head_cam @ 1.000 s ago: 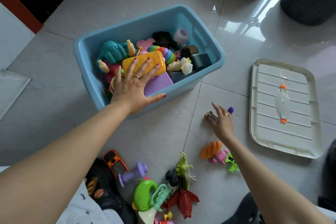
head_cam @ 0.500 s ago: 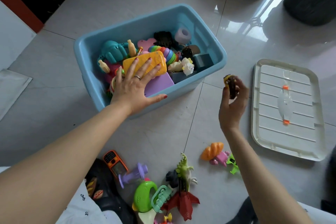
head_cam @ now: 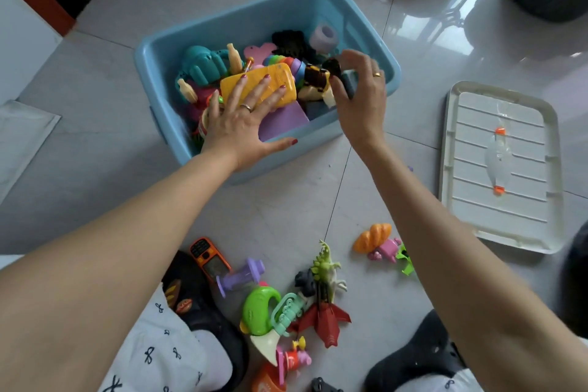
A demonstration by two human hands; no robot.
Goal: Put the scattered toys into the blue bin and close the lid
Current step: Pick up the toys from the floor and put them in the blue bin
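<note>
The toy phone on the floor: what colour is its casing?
Orange, with a dark keypad and a grey screen: toy phone, seen in the head view.

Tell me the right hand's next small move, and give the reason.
Probably open the fingers and let the small dark toy drop. The right hand pinches it above the toys inside the blue bin, so it is already over its goal. The left hand lies flat on the yellow toy.
</note>
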